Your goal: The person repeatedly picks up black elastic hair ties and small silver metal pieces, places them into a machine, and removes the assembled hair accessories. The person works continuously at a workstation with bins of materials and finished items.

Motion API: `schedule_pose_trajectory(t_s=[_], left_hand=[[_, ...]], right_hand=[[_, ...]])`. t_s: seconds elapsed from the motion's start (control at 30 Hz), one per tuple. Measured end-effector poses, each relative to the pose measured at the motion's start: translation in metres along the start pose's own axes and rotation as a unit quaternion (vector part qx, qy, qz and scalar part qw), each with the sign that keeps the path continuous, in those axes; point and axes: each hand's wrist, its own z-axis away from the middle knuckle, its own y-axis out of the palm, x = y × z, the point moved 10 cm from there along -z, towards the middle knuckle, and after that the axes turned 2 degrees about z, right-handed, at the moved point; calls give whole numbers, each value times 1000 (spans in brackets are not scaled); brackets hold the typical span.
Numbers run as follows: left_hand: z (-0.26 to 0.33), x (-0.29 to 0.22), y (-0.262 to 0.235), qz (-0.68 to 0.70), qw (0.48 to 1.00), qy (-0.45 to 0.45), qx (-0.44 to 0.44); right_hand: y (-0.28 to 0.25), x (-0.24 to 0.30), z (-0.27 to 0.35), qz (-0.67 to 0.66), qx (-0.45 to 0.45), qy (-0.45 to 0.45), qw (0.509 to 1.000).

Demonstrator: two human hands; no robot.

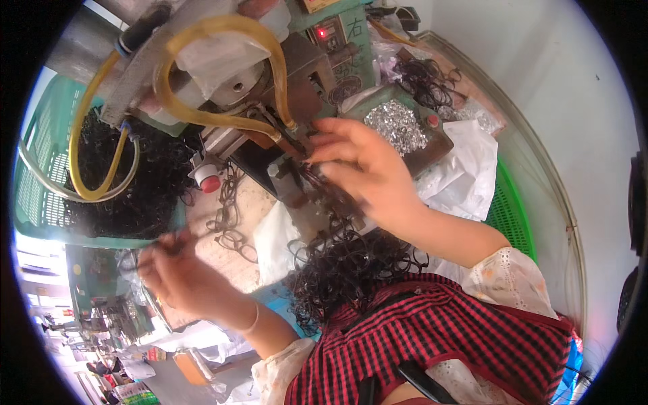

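Note:
My right hand (pixel 368 169) reaches up to the working end of a bench machine (pixel 297 74). Its fingertips come close together by dark metal parts below the yellow hoses; anything small between them is hidden. Lower left, my left hand (pixel 181 278) is blurred by motion, fingers curled around what looks like a thin black loop (pixel 128 260). Beneath the machine, a heap of black loops (pixel 344 270) spreads over the front of the bench against my checked apron. More black loops (pixel 229 216) trail along the bench top between my hands.
A green basket (pixel 44 182) holding a dark tangled pile stands at the left. Behind my right hand, a tray (pixel 432 145) carries shiny metal bits (pixel 395 127). Yellow hoses (pixel 169 81) hang over the bench, near a red button (pixel 210 183). White plastic (pixel 466 169) drapes beside a bright green basket (pixel 507 216).

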Motion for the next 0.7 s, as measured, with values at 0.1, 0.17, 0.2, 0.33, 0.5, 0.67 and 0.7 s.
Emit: schedule_pose_trajectory(t_s=[0.1, 0.17, 0.2, 0.33, 0.5, 0.67, 0.7], left_hand=[[6, -38, 42, 171, 981, 75, 54], [35, -38, 66, 30, 996, 17, 83], [39, -39, 85, -10, 994, 17, 109], [48, -17, 146, -44, 974, 25, 221], [44, -9, 172, -95, 967, 23, 236], [41, -8, 175, -131, 964, 10, 230], [42, -10, 175, -157, 958, 16, 241]], right_hand=[[-18, 33, -27, 159, 47, -181, 969], [-71, -3, -4, 504, -80, -161, 845], [-93, -25, -11, 627, -109, -104, 764], [-115, -59, -17, 620, -142, -163, 755], [-132, -58, -28, 534, -150, -71, 829], [-132, -53, -21, 525, -172, -144, 821], [-132, -53, -20, 529, -174, -117, 822]])
